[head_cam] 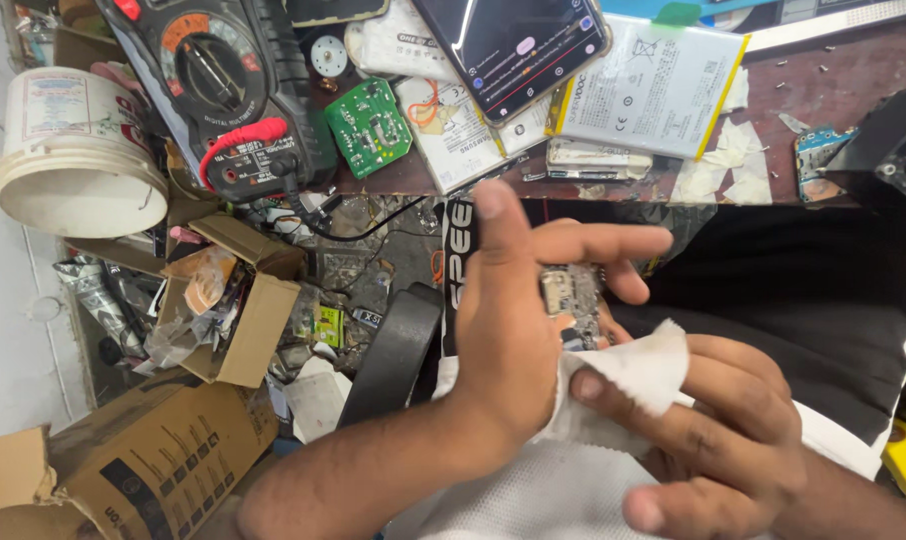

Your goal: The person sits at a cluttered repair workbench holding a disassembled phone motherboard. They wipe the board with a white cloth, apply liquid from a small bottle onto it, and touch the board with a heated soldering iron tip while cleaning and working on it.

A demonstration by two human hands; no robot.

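Cluttered bench (pixel 773 110) carries multimeter (pixel 218 85) and batteries; an upright circuit board (pixel 565 300) is pinched by left hand (pixel 518 310), white cloth (pixel 633 375) by right hand (pixel 713 430).

Bright, even daylight with soft shadows; glare on the phone screen (pixel 513 45); hands slightly motion-blurred; edges bend from a wide lens.

The dark red desk (pixel 833 110) carried a multimeter (pixel 213 80), a green circuit board (pixel 368 127), a smartphone (pixel 513 50) and flat batteries (pixel 653 85) near its front edge.
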